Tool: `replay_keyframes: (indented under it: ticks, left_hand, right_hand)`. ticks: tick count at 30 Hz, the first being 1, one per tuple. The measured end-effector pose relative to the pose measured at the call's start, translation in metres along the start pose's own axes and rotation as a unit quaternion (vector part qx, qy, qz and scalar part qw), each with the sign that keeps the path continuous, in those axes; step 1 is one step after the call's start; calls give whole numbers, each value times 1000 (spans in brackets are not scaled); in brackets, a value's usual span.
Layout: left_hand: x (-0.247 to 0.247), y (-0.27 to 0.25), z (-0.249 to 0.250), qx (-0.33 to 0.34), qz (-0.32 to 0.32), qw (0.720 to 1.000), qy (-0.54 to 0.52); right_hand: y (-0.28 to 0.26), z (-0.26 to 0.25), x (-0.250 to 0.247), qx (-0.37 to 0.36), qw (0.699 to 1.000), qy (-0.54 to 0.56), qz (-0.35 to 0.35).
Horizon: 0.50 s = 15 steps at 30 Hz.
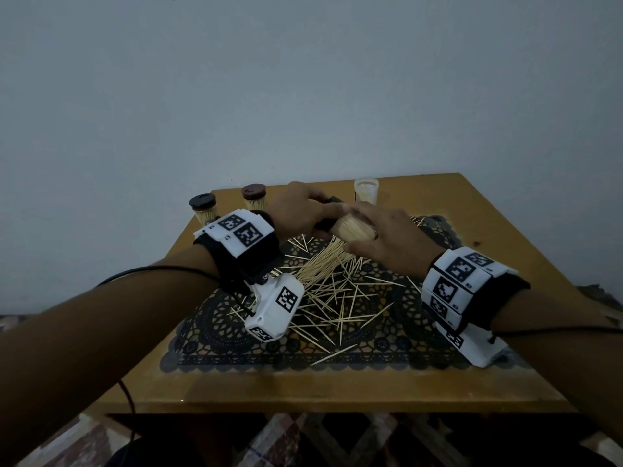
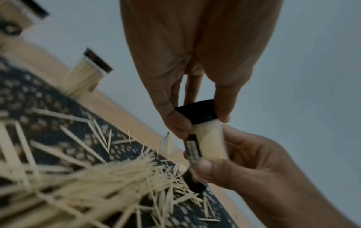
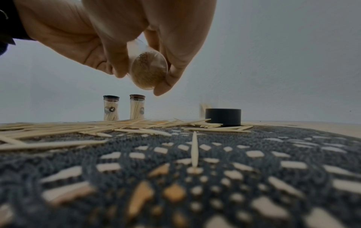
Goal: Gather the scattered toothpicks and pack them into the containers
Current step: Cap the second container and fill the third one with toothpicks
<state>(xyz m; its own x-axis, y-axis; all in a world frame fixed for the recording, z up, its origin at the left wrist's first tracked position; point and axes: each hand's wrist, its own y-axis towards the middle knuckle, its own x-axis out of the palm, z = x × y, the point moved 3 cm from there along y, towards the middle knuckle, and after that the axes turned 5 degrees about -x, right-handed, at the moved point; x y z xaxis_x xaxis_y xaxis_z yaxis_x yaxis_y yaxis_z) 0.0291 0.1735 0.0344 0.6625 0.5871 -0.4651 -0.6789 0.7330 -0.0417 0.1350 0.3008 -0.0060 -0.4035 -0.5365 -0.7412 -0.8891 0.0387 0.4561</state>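
Observation:
A clear toothpick container [image 2: 212,143], packed full, is held tilted above the mat between both hands. My left hand [image 1: 300,210] pinches its black cap [image 2: 197,111] with thumb and fingers. My right hand [image 1: 381,232] grips the clear body; its round base [image 3: 149,71] faces the right wrist camera. Loose toothpicks [image 1: 337,298] lie scattered and heaped on the black lace mat [image 1: 404,348] below the hands. Two capped full containers [image 1: 202,207] [image 1: 254,196] stand at the table's back left. An uncapped container [image 1: 366,190] stands at the back, behind my right hand.
A loose black lid [image 3: 223,117] sits on the mat among the toothpicks, near the far edge. The wooden table [image 1: 303,392] is small and stands against a plain wall. Wrist cables trail from both forearms.

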Motion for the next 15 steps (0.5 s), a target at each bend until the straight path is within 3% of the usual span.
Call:
replay_keyframes:
  ticks: [7,11,15]
  left_hand:
    - [-4,-15,1,48,-42,997,32]
    - [-7,-17,6,79,-30,992,98]
    - [-21,-4,15,101,22,978,180]
  right_hand:
    - [0,-6,0,4,998,44,-35]
    - [0,-2,3,18,998,54,-34]
    - [-1,-1,2,85,993,70,-35]
